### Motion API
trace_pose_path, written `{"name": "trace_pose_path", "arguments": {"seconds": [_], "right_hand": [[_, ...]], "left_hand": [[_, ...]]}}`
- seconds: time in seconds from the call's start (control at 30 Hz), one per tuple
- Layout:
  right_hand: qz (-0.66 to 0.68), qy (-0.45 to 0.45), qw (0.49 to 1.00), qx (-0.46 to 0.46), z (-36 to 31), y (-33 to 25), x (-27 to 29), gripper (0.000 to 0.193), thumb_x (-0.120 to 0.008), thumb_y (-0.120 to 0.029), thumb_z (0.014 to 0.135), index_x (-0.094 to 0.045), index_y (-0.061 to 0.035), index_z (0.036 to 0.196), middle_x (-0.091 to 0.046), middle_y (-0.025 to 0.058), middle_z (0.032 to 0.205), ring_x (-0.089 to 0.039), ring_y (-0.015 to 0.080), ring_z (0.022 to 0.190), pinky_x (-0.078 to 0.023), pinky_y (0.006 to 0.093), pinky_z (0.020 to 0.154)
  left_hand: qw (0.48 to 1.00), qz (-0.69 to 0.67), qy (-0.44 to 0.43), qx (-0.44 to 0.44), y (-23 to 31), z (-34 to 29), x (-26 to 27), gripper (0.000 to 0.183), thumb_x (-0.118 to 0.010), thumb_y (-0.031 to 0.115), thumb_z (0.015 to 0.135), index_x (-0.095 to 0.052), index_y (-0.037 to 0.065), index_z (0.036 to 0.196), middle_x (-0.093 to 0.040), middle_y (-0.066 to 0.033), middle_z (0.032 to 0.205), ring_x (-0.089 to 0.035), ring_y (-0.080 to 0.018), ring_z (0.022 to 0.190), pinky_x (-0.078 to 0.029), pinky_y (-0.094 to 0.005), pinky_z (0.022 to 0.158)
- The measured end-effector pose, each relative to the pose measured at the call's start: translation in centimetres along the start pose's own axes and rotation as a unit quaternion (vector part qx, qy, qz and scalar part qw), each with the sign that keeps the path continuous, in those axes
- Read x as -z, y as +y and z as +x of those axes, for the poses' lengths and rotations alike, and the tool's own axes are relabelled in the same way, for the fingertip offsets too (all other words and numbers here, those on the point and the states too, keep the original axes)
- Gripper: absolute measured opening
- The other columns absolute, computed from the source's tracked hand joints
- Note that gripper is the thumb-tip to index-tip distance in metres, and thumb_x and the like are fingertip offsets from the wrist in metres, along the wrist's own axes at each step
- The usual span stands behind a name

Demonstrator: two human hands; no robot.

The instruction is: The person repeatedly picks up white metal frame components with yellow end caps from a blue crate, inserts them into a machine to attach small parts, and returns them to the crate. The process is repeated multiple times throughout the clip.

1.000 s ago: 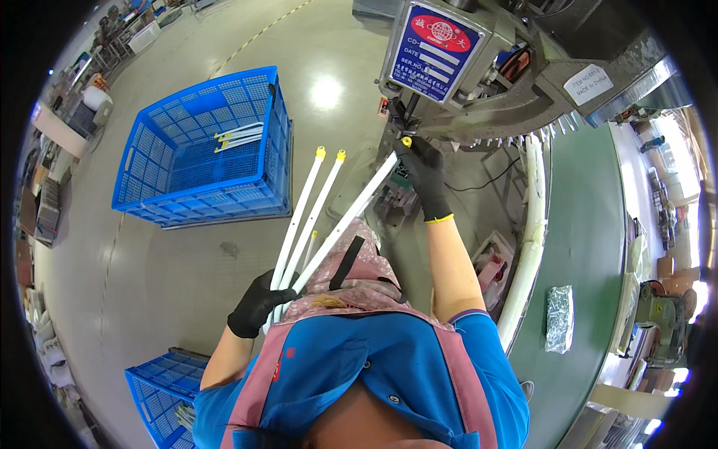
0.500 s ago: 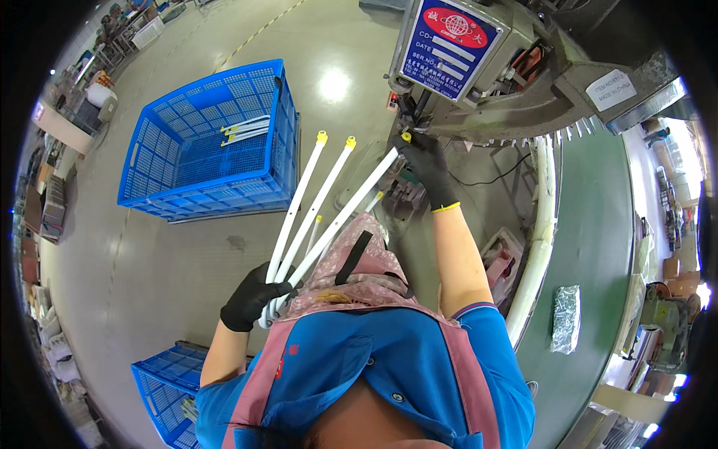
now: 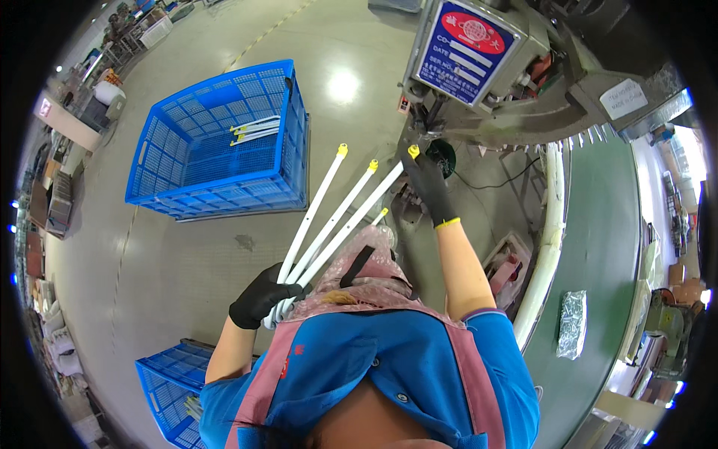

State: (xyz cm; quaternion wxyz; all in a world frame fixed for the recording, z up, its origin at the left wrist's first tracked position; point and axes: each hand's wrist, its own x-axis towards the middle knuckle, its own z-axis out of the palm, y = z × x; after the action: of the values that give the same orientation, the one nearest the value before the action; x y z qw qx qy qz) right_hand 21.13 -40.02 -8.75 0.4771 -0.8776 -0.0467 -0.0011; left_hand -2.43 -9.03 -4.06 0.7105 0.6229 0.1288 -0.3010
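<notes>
My left hand (image 3: pixel 262 298), in a black glove, is closed around the lower ends of several white tubes with yellow tips. The tubes fan out upward and to the right, over the pink apron. One white tube (image 3: pixel 364 211) reaches up to my right hand (image 3: pixel 429 188), also black-gloved, whose fingers are closed at its yellow tip just below the machine head. Two other tubes, a white tube (image 3: pixel 313 213) at the left and a white tube (image 3: pixel 340 226) in the middle, have free upper ends. A shorter yellow-tipped end (image 3: pixel 381 215) shows behind them.
A grey machine (image 3: pixel 516 97) with a blue and red plate overhangs at the upper right. The blue crate (image 3: pixel 224 187) at the left holds several white tubes, and another blue crate (image 3: pixel 161 382) stands lower left. On the green conveyor belt (image 3: pixel 598 247) lies a clear plastic packet (image 3: pixel 571 325).
The tubes in my left hand have swung slightly right, and their upper ends sit lower. My right hand and the tip it holds have come down a little. The whole view has shifted slightly.
</notes>
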Motion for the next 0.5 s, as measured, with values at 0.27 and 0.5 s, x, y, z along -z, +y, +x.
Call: {"name": "trace_pose_path", "arguments": {"seconds": [0.27,0.5], "right_hand": [[0.010,0.056,0.991,0.124,-4.2,4.9,-1.2,0.026,-0.050,-0.023,0.093,-0.060,-0.0012,0.105,-0.063,0.0164,0.088,-0.060,0.0304,0.081,-0.046,0.0367,0.071],[0.095,-0.048,0.993,-0.051,-8.0,10.5,-2.6,0.028,-0.051,-0.025,0.092,-0.063,-0.0029,0.104,-0.065,0.0080,0.083,-0.061,0.0156,0.072,-0.047,0.0304,0.062]], "left_hand": [[0.999,-0.016,-0.009,-0.040,0.3,-0.1,-0.1,0.053,-0.068,0.002,0.077,-0.049,-0.003,0.126,-0.063,-0.0120,0.108,-0.063,-0.0189,0.097,-0.050,-0.0305,0.083],[0.998,-0.001,-0.020,-0.059,1.3,-1.7,-1.0,0.047,-0.066,0.007,0.078,-0.052,-0.002,0.122,-0.064,-0.0135,0.105,-0.061,-0.0184,0.096,-0.048,-0.0300,0.085]]}}
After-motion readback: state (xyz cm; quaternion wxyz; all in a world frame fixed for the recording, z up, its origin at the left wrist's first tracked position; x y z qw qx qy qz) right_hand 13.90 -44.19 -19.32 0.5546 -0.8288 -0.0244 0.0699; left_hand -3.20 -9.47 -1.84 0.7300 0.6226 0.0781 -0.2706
